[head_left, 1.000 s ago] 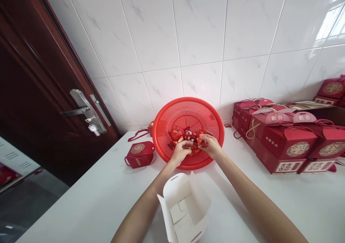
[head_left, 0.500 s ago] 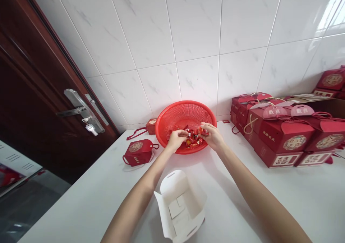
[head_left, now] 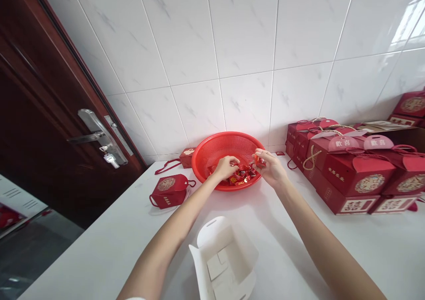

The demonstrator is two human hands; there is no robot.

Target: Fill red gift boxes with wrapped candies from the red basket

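Observation:
A red mesh basket (head_left: 212,147) stands against the wall with red-wrapped candies (head_left: 244,175) in its bottom. My left hand (head_left: 227,168) reaches over its near rim, fingers curled and pinched at a wrapped candy among the pile. Over the basket's right rim, my right hand (head_left: 272,169) holds red-wrapped candy (head_left: 260,161) between thumb and fingers; how many pieces cannot be made out. Between my forearms sits an open white paper box (head_left: 229,264), its flaps spread and only its folded bottom panels showing inside.
Closed red gift boxes (head_left: 355,171) are stacked at the right, with cord handles. A small red box (head_left: 169,191) lies left of the basket, and another (head_left: 187,157) behind it. At the left is a dark door with a metal handle (head_left: 99,136) and keys.
My left hand has shifted right, over the candies. The right hand has drawn right toward the basket's rim with candy in it. The view has moved slightly.

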